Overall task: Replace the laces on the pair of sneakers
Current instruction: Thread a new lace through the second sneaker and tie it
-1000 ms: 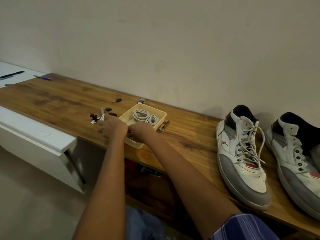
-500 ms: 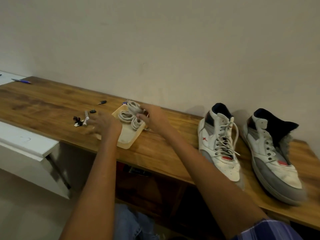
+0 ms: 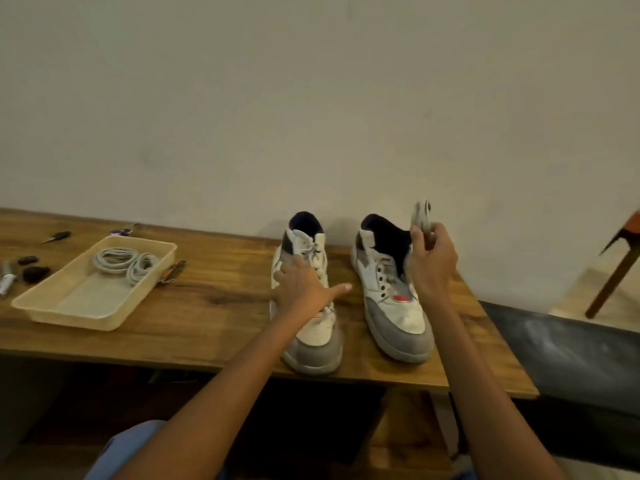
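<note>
Plain pale wall fills the upper half of your view, and below it a long wooden table (image 3: 214, 317) runs from the left edge to the right. Two white and grey high-top sneakers stand side by side on it, toes toward you. Your left hand (image 3: 304, 289) rests on the left sneaker (image 3: 313, 337), over its laced front, with the fingers spread loosely and the thumb pointing right toward the other shoe; it grips nothing. The left sneaker has its white laces threaded through the eyelets. Your right hand (image 3: 431, 259) is raised above the right sneaker (image 3: 398, 320), just beside its dark collar, and its fingers pinch a small coiled bundle of pale lace (image 3: 421, 214) that sticks up above the fingertips; the bundle is blurred. The right sneaker shows bare eyelets along its front, with no lace in them. Well to the left of the shoes sits a shallow cream tray (image 3: 86, 306), and in its far end lie two more coils of pale lace (image 3: 126, 263), touching each other. Just beside the tray's right edge lies a small orange-handled tool (image 3: 172, 271), and some small dark objects (image 3: 33, 270) lie on the table to the tray's left. At the far right stands a wooden stool leg (image 3: 609, 282) on the floor.
</note>
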{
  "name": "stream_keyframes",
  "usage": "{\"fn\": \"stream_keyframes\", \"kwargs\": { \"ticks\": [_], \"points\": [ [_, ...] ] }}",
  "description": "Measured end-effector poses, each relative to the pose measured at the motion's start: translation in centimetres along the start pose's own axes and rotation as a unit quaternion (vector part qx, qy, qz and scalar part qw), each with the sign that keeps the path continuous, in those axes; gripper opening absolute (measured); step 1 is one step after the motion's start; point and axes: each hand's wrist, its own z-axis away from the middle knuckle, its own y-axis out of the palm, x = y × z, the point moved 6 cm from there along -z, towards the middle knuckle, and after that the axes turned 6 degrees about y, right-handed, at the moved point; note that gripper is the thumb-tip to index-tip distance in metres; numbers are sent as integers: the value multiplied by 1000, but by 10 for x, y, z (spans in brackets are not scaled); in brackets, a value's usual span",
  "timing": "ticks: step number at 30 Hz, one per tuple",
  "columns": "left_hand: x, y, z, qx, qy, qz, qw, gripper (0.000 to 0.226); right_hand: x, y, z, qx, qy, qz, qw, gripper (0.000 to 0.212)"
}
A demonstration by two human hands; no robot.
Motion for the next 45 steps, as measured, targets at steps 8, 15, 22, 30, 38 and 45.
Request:
{"fn": "stream_keyframes", "kwargs": {
  "ticks": [8, 15, 22, 30, 38, 45],
  "points": [
    [-10, 4, -12, -42, -24, -93, 994, 92, -83, 9, 14, 101, 101, 98, 985, 19],
    [-20, -2, 1, -121, -27, -54, 991, 116, -61, 42, 41, 119, 89, 126, 981, 11],
    [-87, 19, 26, -222, 253, 24, 941, 54, -52, 51, 45, 130, 90, 76, 984, 15],
    [-98, 48, 1, -7, 156, 388, 908, 31, -27, 9, 12, 396, 114, -28, 911, 27],
    [-102, 71, -11, 23, 60, 436, 898, 5, -59, -56, -31, 59, 164, -74, 982, 23],
    [-128, 78, -4, 12, 183, 195, 964, 78, -50, -67, -35, 109, 72, -12, 991, 23]
  ]
}}
